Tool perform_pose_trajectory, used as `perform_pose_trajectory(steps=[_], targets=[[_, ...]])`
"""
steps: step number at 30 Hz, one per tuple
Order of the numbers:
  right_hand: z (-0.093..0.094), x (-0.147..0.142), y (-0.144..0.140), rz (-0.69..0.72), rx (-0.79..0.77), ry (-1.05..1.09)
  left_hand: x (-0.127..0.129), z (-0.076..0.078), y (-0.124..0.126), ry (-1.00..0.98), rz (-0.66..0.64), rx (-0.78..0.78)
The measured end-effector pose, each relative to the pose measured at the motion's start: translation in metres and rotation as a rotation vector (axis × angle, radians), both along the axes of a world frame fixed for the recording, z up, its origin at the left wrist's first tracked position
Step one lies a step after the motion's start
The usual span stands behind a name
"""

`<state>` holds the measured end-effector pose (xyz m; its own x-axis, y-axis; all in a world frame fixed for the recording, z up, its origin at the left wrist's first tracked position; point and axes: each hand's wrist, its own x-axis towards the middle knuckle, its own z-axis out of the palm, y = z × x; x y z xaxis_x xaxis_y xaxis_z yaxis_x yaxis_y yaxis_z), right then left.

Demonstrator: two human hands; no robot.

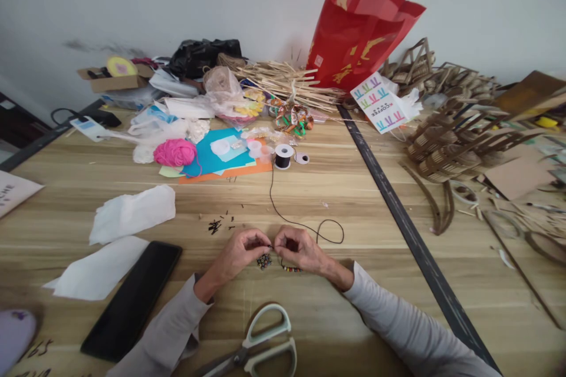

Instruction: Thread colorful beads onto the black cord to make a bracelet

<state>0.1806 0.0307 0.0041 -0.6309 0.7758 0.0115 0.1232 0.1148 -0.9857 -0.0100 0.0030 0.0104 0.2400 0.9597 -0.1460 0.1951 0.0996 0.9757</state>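
Note:
My left hand (242, 253) and my right hand (301, 250) meet fingertip to fingertip over the wooden table. The right thumb and finger pinch a black cord (285, 212), and a short row of coloured beads (292, 269) threaded on it hangs below that hand. My left fingers close on something tiny and dark at the cord's tip; whether it is a bead cannot be made out. Loose patterned beads (264, 261) lie in a small heap just below the left fingertips. The cord loops back across the table to a white spool (283, 156).
Scissors (265, 341) lie close below my hands, a black phone (132, 300) and white tissues (132, 212) to the left. Short black pieces (214, 227) are scattered nearby. Pink yarn (175, 154), a red bag (358, 35) and small woven baskets (442, 153) stand farther back.

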Motion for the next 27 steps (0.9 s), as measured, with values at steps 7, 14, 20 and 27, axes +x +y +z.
perform_pose_trajectory(steps=[7, 14, 20, 27], targets=[[0.0015, -0.0006, 0.0001, 0.001, 0.014, 0.001, -0.0007, -0.0017, -0.0004, -0.036, 0.003, -0.015], [0.0026, -0.0006, 0.0001, 0.003, 0.017, -0.011, -0.0003, -0.0015, -0.0006, -0.004, 0.000, 0.019], [0.0004, -0.0007, 0.0005, -0.001, 0.030, -0.015, -0.0007, -0.0043, -0.0005, -0.020, 0.000, 0.019], [-0.0023, -0.0002, 0.0017, -0.011, 0.097, -0.036, -0.0018, -0.0080, -0.0006, -0.021, -0.014, 0.031]])
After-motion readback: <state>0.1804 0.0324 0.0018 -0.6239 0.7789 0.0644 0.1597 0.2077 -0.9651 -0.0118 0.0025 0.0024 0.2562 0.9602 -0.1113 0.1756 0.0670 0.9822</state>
